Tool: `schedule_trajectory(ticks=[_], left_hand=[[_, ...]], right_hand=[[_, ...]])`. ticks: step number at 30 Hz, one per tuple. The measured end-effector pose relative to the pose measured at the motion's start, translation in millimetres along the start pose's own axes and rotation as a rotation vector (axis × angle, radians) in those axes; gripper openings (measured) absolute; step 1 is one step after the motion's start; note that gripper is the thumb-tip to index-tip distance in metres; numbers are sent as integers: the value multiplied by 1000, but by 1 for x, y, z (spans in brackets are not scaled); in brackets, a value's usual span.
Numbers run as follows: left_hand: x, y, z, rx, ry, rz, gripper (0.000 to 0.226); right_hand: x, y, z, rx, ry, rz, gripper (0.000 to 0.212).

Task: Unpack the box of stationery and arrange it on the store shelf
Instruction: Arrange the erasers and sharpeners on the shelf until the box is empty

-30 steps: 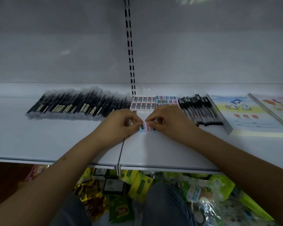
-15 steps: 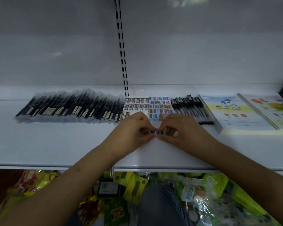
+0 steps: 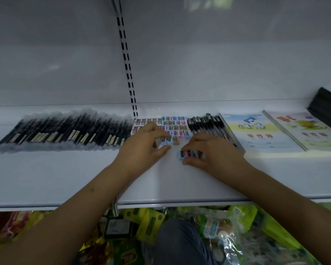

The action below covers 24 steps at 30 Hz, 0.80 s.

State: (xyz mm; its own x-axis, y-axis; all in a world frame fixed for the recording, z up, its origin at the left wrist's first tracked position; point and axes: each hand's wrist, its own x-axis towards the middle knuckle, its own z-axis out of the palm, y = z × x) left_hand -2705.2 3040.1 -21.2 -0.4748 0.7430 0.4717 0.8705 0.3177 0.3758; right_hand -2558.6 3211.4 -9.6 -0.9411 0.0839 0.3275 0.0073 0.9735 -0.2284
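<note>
Nearest: a knee in blue denim [image 3: 178, 243], with green and yellow snack packets [image 3: 151, 224] on the level under the shelf.

White shelf [image 3: 46, 178], front edge [image 3: 180, 203] crossing the view, both forearms reaching over it.

Right hand [image 3: 216, 155]: grip grasping a short row of small erasers [image 3: 188, 154] between thumb and fingers, blue one at the left end, pink beside it; the row lies on the shelf just in front of the laid-out block.

Left hand [image 3: 143, 146]: grip released, fingers loosely bent and spread, thumb apart from the forefinger, holding nothing; fingertips at the front left corner of the eraser block.

Eraser block [image 3: 177, 127]: pastel blue, pink and tan pieces in rows on the shelf, centre. Two loose pieces, blue and tan [image 3: 173, 140], at its front edge.

White-sleeved erasers [image 3: 145, 123]: just left of the block, partly hidden by the left hand.

Wrapped black pens [image 3: 65, 131]: long fanned row, left.

Black gel pens [image 3: 208, 125]: right of the block, touching it.

Exercise books [image 3: 260, 132]: two stacks, far right, side by side.

Dark object [image 3: 327, 108]: right rear corner, unidentifiable.

Slotted upright [image 3: 127, 64]: on the back panel.
</note>
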Motion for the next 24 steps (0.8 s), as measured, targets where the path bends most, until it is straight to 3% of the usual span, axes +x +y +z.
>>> schedule_trajectory(ticks=[9, 24], left_hand=[[17, -4, 12, 16, -24, 69, 15], [11, -4, 19, -5, 25, 74, 17]], right_hand=[[19, 6, 5, -17, 44, 80, 25], [36, 14, 11, -47, 70, 194, 21]])
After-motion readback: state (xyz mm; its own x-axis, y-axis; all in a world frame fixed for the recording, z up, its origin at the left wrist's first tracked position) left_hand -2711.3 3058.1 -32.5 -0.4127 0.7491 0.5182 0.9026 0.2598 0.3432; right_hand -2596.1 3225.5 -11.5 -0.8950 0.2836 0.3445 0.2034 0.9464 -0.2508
